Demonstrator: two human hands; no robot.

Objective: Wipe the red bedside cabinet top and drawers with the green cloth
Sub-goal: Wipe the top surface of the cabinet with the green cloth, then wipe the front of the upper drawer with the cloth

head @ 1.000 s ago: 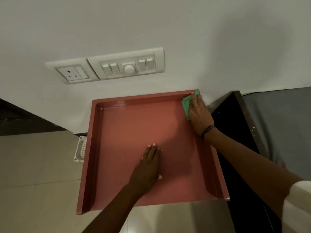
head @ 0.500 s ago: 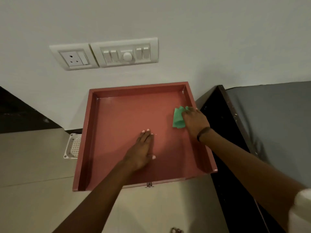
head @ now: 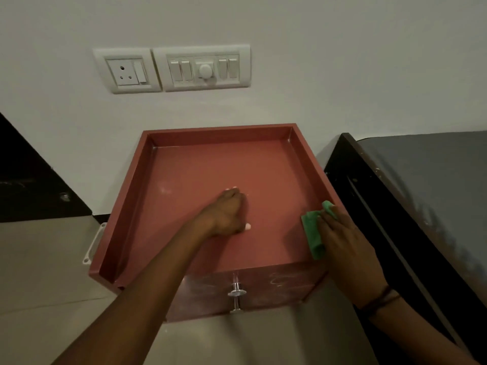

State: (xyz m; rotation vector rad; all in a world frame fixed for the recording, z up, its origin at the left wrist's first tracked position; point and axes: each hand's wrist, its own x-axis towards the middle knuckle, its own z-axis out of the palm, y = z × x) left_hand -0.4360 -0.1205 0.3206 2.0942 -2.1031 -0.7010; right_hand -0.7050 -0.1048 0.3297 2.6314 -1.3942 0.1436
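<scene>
Green cloth [head: 313, 233] sits on the red cabinet [head: 210, 180] top, at its front-right corner, hard against the raised right lip. Right hand [head: 345, 238] lies flat over it, fingers together and pressing down; no pinch, more a palm press. Cloth pokes out from under the fingertips and along the thumb side.

Left hand [head: 228, 212] rests mid-top of the cabinet, fingers curled loosely under, holding nothing. Reads as bracing.

Step in hand, my read: wiping the recessed top, working the right edge toward the front. Centre and left of the top look dull, with a faint smear left of the bracing hand, so the top is probably not finished.

Next move likely calls for: drag the cloth across the front strip or back up the middle, and lift the left hand clear so the patch under it gets covered. Then the drawers. Drawer front [head: 263, 288] below the top shows pale swirl marks; chrome knobs [head: 236, 293] need wiping around.

Around the cabinet: socket plate [head: 127, 71] and switch panel [head: 203, 67] on the wall above it, dark bed frame [head: 369, 196] with grey mattress [head: 432, 180] just to its right, tiled floor [head: 39, 259] to its left and front.

Writing: no brand, label or text readable anywhere.
</scene>
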